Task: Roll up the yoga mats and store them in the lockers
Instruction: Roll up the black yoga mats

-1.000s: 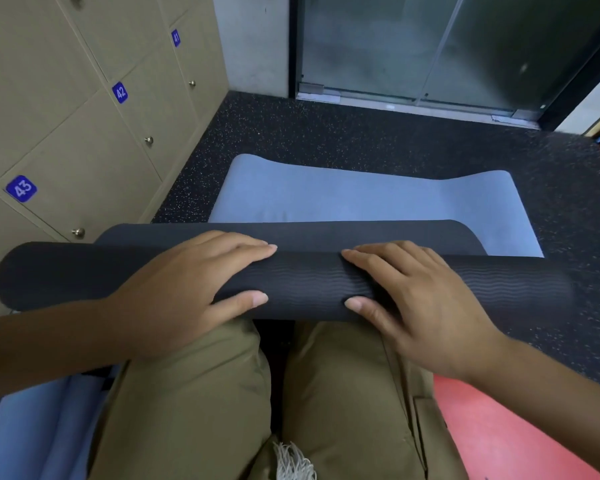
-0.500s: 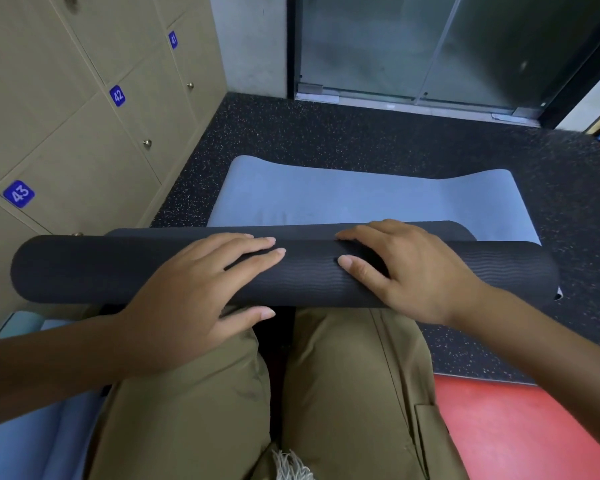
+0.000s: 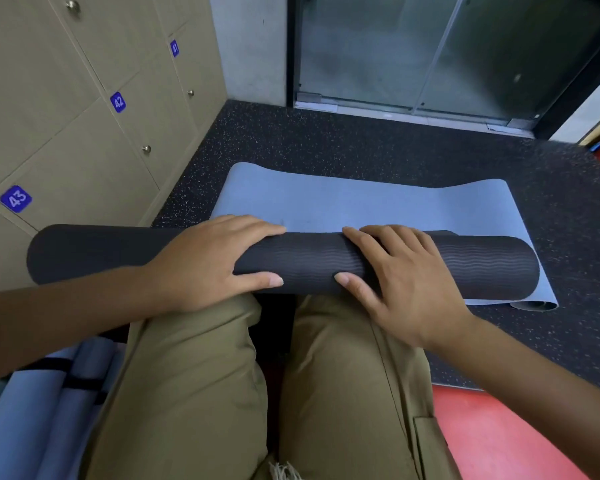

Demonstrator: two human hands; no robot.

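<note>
A black mat [image 3: 309, 263], almost fully rolled into a long, thick cylinder, is lying crosswise just in front of the person's knees [image 3: 274, 341]. Its rubbery skin is showing fine wavy ridges running along the roll. The left end is reaching toward the lockers [image 3: 66, 133]; the right end is sitting on a blue mat [image 3: 343, 202].

The left hand [image 3: 208, 265] is cupping over the roll left of its middle, fingers curving across the top and thumb pressing the near side, so it is grasping the mat. The right hand [image 3: 399, 271] is doing likewise just right of the middle, fingers draping over the crown and thumb lying against the near face. The two thumbs are pointing at each other, a stretch of ridged mat between them.

The blue mat is lying flat and smooth beyond the roll on a dark speckled floor [image 3: 361, 143], its far edge slightly wavy and its near right corner curling up. Only a thin black strip is peeking out past the right fingers.

The lockers are standing at the left, with matte beige doors, small round metal knobs and blue square tags reading 41, 42 and 43. Rolled blue mats [image 3: 42, 403] bound by a black strap are lying at the lower left beside the khaki trousers. A glossy red floor [image 3: 499, 438] is showing at the lower right, and a glass door [image 3: 447, 53] with dark frames is standing at the far end.
</note>
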